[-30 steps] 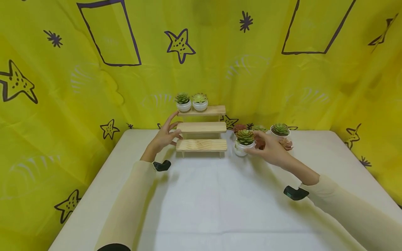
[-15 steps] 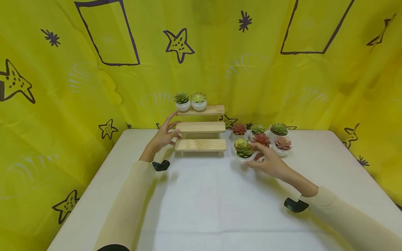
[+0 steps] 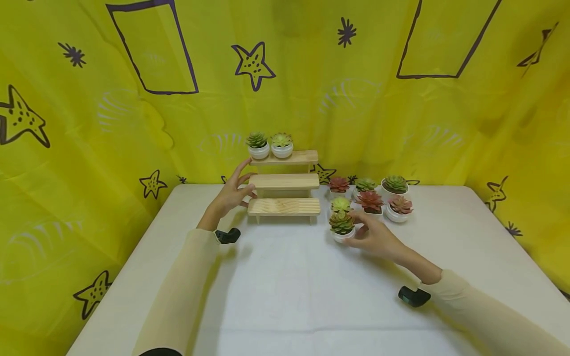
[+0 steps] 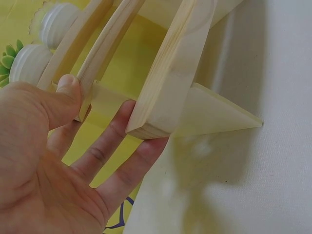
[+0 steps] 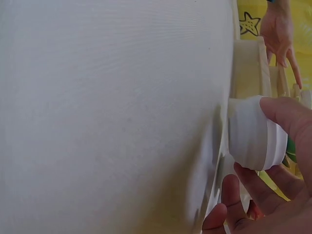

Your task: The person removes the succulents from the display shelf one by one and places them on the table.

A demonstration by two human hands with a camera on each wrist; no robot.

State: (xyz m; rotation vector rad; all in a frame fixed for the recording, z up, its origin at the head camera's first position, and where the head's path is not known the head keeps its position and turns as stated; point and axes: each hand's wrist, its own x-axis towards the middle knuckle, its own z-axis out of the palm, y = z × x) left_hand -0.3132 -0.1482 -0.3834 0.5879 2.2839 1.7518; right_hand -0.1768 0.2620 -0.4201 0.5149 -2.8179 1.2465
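My right hand pinches the white pot of a green, red-tipped potted succulent between thumb and fingers. The right wrist view shows the white pot low over the cloth; whether it touches is unclear. At the left ends of a three-tier wooden stand, my left hand rests with spread, fairly straight fingers. Seen from the left wrist, my thumb lies by the middle tier and two fingertips touch the lowest tier. A dark green succulent and a pale green succulent stand on the top tier.
Right of the stand, several potted succulents cluster: a yellow-green one behind the held pot, red ones, a pink one and green ones. A white cloth covers the table; yellow curtain hangs behind.
My right hand has drawn the red-tipped succulent toward me and slightly left, out from the cluster, uncovering the pots behind it. My left hand stays at the stand.
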